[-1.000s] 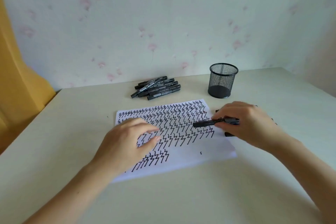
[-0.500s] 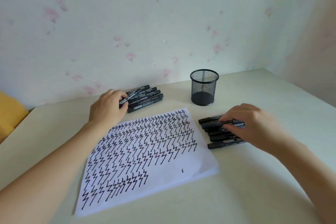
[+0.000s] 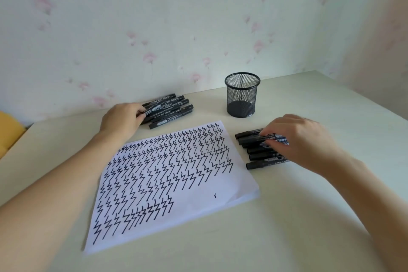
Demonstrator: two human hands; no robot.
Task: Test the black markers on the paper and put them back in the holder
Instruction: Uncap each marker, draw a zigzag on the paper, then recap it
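Pale table [image 3: 309, 216] carries a sheet of paper [image 3: 231, 192] full of zigzags, a mesh holder [image 3: 242, 95] standing behind it, one marker pile [image 3: 170, 109] far left, another marker row [image 3: 254, 150] just right

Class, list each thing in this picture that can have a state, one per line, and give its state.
Mesh holder: upright, no markers inside.
Paper: flat on the table, mostly filled with zigzag marks.
Far marker pile: lying flat, capped.
Right marker pile: lying flat beside the paper, capped.
Left hand: fingers on the far pile.
Right hand: fingers on the right pile.
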